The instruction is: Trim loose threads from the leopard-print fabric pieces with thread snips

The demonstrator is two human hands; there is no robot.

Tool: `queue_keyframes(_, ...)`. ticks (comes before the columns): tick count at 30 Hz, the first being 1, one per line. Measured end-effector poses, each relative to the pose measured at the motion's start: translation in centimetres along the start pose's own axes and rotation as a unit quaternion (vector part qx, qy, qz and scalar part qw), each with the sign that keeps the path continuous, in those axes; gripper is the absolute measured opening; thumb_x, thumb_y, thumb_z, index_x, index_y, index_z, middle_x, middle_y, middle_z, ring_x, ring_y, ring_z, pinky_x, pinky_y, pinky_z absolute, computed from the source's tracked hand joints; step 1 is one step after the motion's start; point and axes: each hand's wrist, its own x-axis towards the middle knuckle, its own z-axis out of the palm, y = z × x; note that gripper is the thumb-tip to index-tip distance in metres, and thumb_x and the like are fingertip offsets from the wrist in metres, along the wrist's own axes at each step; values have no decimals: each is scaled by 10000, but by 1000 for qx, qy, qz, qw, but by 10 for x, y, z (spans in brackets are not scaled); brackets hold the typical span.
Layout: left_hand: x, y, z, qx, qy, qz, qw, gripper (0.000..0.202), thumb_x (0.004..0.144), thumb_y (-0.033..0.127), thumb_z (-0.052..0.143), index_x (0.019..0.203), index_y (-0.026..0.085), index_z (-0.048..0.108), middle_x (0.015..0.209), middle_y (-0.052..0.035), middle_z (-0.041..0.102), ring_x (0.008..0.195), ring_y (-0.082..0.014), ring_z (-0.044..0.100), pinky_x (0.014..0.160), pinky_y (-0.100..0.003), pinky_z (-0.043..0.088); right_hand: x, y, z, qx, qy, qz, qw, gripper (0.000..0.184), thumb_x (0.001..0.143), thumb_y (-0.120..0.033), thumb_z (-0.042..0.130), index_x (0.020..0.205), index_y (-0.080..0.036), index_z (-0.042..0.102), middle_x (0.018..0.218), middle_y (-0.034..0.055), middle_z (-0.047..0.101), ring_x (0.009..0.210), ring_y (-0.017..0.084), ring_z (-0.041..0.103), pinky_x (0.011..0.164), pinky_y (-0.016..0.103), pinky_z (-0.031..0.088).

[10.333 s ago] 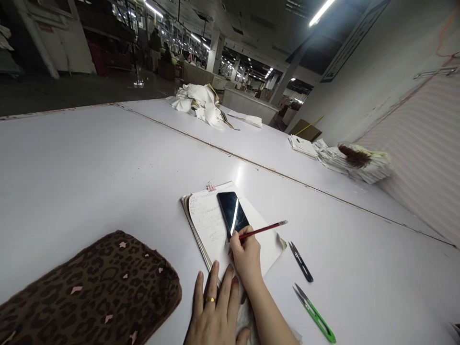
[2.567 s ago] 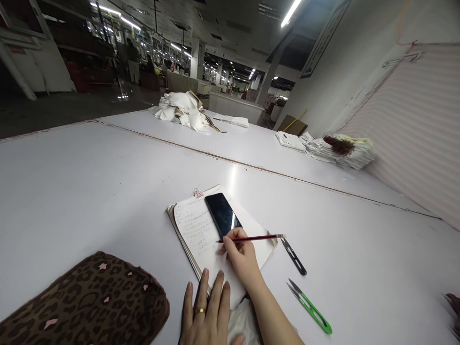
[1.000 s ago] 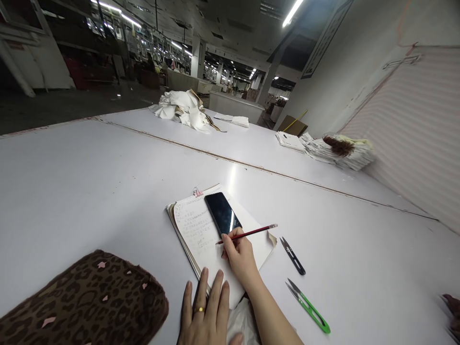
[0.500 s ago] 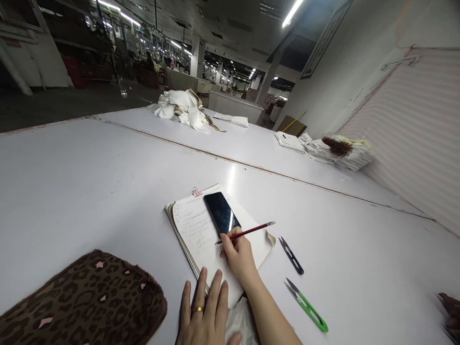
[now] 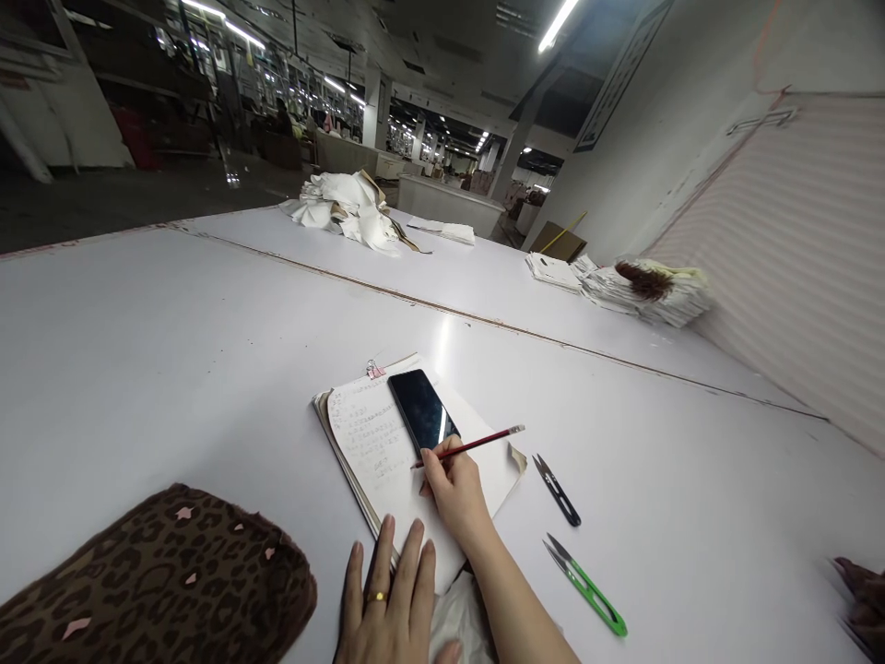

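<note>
The pencil (image 5: 485, 443), pinched in the right hand (image 5: 456, 489), has its point over the notepad (image 5: 405, 505) on the white surface (image 5: 207, 387); the left hand (image 5: 388, 616) lies, fingers spread, across the notepad's near edge. A smartphone (image 5: 420, 406) rests on the notepad.

Seemingly a garment workshop: a broad table (image 5: 172, 369) bears leopard-print cloth (image 5: 166, 581), thread snips (image 5: 584, 583) and, by its far edge, heaped white material (image 5: 349, 205); tube lights (image 5: 558, 24) hang overhead.
</note>
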Motion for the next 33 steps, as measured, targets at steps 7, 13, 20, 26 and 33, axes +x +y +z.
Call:
queue_keyframes(7, 0, 1, 0, -7, 5, -4, 1000, 598, 781, 576, 528, 1244, 203, 576, 1395, -71, 481, 1376, -336, 219, 1148, -528, 10, -1, 2, 0, -8, 6, 0, 1000, 216, 919, -379, 484, 756, -248, 427, 486, -52, 569, 470, 176, 575, 519, 276, 419)
queue_keyframes(13, 0, 1, 0, -18, 3, -8, 1000, 597, 767, 551, 559, 1251, 203, 569, 1402, -68, 473, 1372, -338, 227, 1149, -526, 12, 0, 3, 1, 4, 11, 3, 1000, 223, 916, -388, 500, 757, -244, 441, 495, -52, 569, 464, 171, 580, 507, 270, 419)
queue_keyframes(20, -2, -1, 3, -12, -1, 2, 1000, 588, 761, 497, 563, 1265, 193, 552, 1411, -72, 460, 1385, -346, 182, 1142, -542, -6, 0, 3, 0, 16, 29, 3, 999, 231, 919, -391, 503, 756, -242, 436, 484, -60, 561, 454, 159, 575, 501, 256, 417)
queue_keyframes(26, -3, -7, 1, 22, -21, 39, 999, 613, 749, 413, 565, 1312, 181, 503, 1449, -95, 403, 1397, -373, 122, 1126, -571, -31, 0, 3, 1, 1, 19, 1, 1000, 210, 918, -369, 497, 764, -236, 443, 488, -60, 558, 465, 159, 577, 505, 252, 422)
queue_keyframes(33, 0, -6, -1, 23, -2, 48, 999, 616, 733, 407, 567, 1289, 145, 525, 1428, -133, 424, 1392, -398, 125, 1120, -589, -3, 0, 2, 0, -10, 20, 0, 1000, 192, 908, -321, 485, 745, -240, 424, 470, -59, 559, 451, 158, 562, 494, 250, 411)
